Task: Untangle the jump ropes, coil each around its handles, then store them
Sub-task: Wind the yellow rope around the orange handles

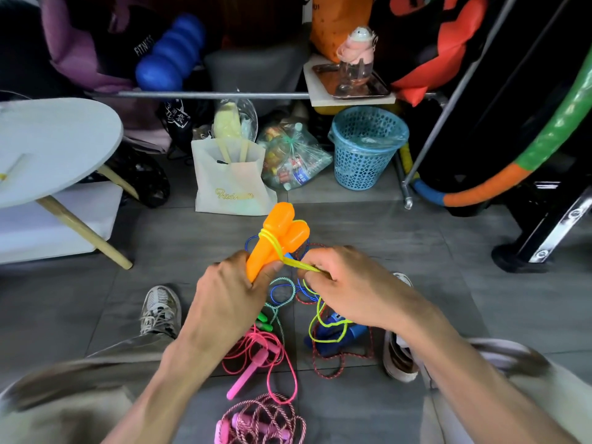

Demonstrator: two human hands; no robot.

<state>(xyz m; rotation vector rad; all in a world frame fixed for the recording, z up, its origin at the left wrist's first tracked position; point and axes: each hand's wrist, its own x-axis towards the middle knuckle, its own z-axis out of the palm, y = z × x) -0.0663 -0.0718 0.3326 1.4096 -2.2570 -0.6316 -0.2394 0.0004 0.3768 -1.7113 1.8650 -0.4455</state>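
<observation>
A person seated over a grey tiled floor [384,225] winds a jump rope onto its own grips. The left hand [224,293] is closed around the lower ends of two orange handles [282,232], held side by side and pointing up and away. The right hand [346,283], just beside it, pinches a taut stretch of yellow-green cord [298,264] between thumb and fingers. A few turns of that cord already bind the handles just above the left hand; the slack hangs in loose loops below the right hand.

The handles look like smooth, hollow moulded plastic, bulbous at the top and narrower where gripped: probably light, rigid and a little slick, best held at the waist as here. The cord appears thin, glossy and springy, likely to unwind unless kept under tension.

Beneath and between the hands, other ropes lie tangled on the floor: a pink rope with pink handles [253,366] below the left hand, a braided pink-and-white rope [269,418] nearer the body, a red speckled cord [336,366] and a blue handle [349,331] under the right wrist, and a thin blue cord [282,290]. Beyond the hands stand a white tote bag [230,184] and a perforated blue basket [365,149].
</observation>
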